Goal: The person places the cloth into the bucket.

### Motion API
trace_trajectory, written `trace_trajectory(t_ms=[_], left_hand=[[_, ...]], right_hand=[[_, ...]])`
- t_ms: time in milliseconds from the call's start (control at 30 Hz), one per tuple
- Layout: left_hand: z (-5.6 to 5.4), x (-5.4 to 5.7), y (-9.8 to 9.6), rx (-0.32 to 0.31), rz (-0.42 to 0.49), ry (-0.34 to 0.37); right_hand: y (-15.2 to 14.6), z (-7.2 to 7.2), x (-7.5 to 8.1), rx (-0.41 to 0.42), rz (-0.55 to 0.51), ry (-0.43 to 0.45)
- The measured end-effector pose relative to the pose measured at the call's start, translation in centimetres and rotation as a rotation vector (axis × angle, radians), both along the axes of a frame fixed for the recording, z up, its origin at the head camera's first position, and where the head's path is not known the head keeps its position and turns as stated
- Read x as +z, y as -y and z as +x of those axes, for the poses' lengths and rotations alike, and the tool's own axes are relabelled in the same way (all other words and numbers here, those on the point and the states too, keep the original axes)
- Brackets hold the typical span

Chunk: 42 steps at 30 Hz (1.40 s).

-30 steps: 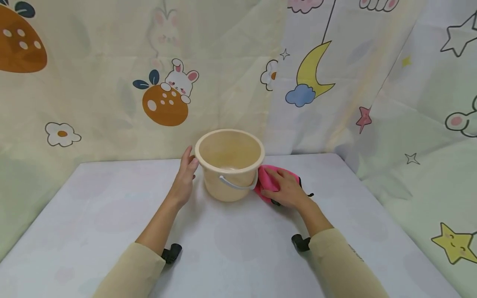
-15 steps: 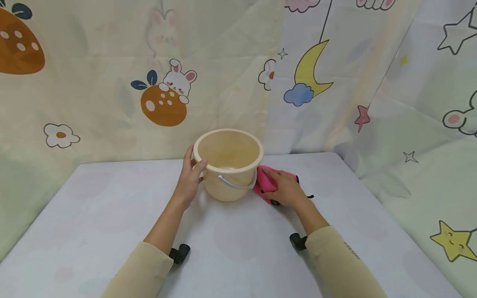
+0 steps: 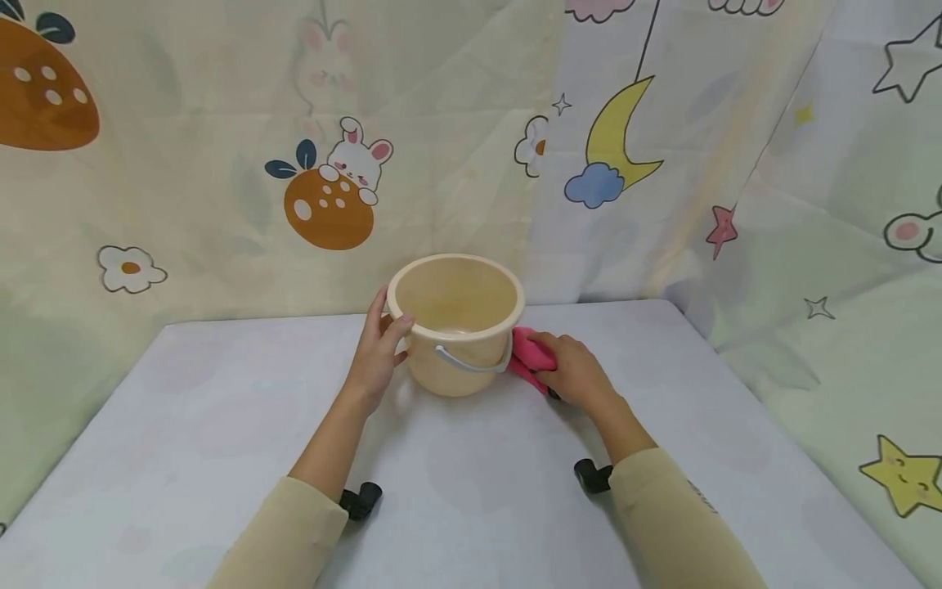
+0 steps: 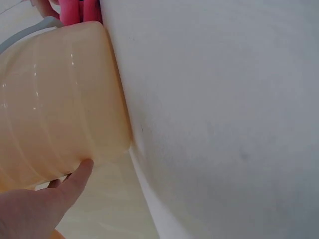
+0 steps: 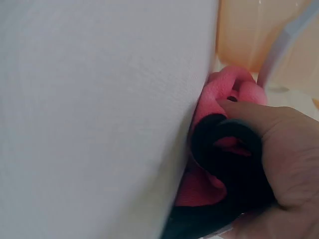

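Observation:
A cream plastic bucket (image 3: 456,364) with a grey handle (image 3: 471,366) stands upright near the table's far edge. My left hand (image 3: 374,360) holds it at its left side, thumb on the rim and the other fingers around the wall beneath. In the left wrist view a fingertip (image 4: 86,165) presses on the bucket's ribbed wall. Right beside the bucket, my right hand (image 3: 577,372) grips a bunched pink cloth (image 3: 531,350) with black edging. The right wrist view shows the cloth (image 5: 219,92) folded under the thumb and fingers, its black edging (image 5: 234,169) curled toward the palm.
The white table (image 3: 456,499) runs up to a printed fabric backdrop (image 3: 456,164) close behind the bucket. More fabric (image 3: 809,311) hangs along the right side. Black wrist cameras (image 3: 361,501) stick out from both sleeves.
My left hand has moved right, from beside the bucket to a hold on its rim and wall. The right hand has gathered the spread pink cloth into a smaller bunch.

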<state>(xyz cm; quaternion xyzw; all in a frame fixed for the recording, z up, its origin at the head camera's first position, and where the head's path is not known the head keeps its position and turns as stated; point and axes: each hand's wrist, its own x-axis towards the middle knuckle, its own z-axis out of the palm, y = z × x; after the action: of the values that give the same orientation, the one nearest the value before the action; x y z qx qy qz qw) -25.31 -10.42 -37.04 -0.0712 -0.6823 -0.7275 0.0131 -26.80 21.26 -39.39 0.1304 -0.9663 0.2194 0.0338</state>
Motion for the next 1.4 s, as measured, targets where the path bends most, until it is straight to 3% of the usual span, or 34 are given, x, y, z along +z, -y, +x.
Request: trace_trajectory(t_ms=[267, 500, 833, 1067, 1400], left_hand=[[0.1, 0.1, 0.0, 0.006, 0.020, 0.017], [0.2, 0.1, -0.1, 0.021, 0.016, 0.011], [0.6, 0.5, -0.2, 0.034, 0.019, 0.028], [0.6, 0.4, -0.2, 0.042, 0.022, 0.025], [0.3, 0.2, -0.1, 0.037, 0.013, 0.013]], right_hand=[[-0.9, -0.1, 0.2, -0.037, -0.102, -0.003], [-1.2, 0.1, 0.7, -0.143, -0.145, -0.030], [-2.0, 0.9, 1.7, -0.254, -0.320, -0.067], [-2.3, 1.1, 2.6, -0.262, -0.399, -0.129], [-2.3, 1.4, 4.7, -0.251, -0.410, -0.191]])
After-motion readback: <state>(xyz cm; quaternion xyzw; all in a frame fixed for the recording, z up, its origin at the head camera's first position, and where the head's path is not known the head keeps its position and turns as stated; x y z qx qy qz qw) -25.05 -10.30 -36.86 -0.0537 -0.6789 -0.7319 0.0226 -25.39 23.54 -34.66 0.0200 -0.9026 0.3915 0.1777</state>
